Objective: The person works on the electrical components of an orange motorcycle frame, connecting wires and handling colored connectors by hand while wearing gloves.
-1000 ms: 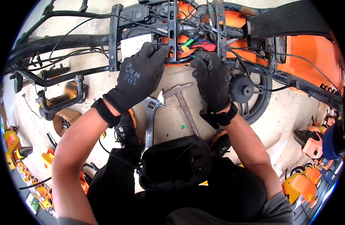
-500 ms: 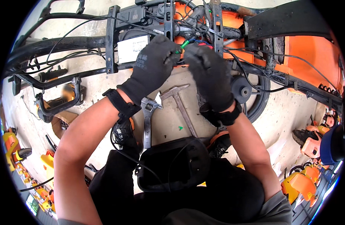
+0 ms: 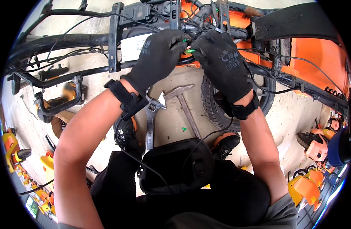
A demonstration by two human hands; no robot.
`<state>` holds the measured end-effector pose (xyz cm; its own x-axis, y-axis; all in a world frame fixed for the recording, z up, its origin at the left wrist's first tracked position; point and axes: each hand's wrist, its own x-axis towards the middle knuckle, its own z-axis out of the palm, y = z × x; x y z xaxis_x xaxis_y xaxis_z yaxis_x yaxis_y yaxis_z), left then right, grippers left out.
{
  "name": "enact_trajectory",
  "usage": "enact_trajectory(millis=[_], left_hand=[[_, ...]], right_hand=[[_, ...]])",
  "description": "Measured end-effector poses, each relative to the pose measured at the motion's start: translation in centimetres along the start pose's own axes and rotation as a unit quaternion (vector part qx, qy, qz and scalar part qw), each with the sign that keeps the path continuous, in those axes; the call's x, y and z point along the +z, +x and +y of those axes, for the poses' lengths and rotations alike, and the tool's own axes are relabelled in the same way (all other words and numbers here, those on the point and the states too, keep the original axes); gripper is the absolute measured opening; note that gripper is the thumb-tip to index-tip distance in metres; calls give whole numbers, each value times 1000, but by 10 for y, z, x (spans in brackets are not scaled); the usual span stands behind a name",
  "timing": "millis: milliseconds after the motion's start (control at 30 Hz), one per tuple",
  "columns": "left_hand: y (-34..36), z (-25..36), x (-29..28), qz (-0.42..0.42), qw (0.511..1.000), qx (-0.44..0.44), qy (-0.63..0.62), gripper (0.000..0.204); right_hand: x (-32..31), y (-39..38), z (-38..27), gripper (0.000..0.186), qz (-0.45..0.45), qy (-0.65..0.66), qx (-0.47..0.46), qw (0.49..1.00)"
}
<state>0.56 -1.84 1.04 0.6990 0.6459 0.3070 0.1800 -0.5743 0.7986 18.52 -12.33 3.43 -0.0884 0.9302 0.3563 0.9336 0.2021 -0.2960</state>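
Note:
My left hand (image 3: 160, 53) and my right hand (image 3: 223, 63), both in black work gloves, meet over the dark tube frame (image 3: 72, 40) of a vehicle. Between their fingertips sits a small bright green piece (image 3: 190, 50), like a wire connector; its exact kind is too small to tell. My right fingers pinch it. My left fingers are closed at its other end, with another speck of green by the fingertips. Thin cables (image 3: 200, 26) run through the frame just beyond. A white label panel (image 3: 131, 49) is beside my left hand.
An adjustable wrench (image 3: 150, 118) and a hammer (image 3: 185, 105) lie on the floor below the frame, near a small green bit (image 3: 184, 129). Closer to me is an open black case (image 3: 206, 164). A wheel (image 3: 215, 103) stands beneath my right wrist; orange panels (image 3: 311, 65) are on the right.
My right hand has turned and shifted slightly right, showing the back of its glove. My left hand has moved a little right. The green piece now lies more level between the fingertips.

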Motion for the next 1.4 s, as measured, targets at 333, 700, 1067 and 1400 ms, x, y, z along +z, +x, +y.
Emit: enact_trajectory(millis=[333,700,1067,1400], left_hand=[[16,-14,-5,-98,995,-16,21,20],[16,-5,-7,-127,976,-135,-115,24],[7,-4,-4,-100,991,-61,-58,28],[7,-7,-5,-111,990,-64,-67,24]], right_hand=[[-10,1,8,22,61,248,209,944],[-38,6,27,25,13,486,291,824],[-19,2,21,19,-6,244,120,962],[-18,0,14,17,-6,173,97,980]])
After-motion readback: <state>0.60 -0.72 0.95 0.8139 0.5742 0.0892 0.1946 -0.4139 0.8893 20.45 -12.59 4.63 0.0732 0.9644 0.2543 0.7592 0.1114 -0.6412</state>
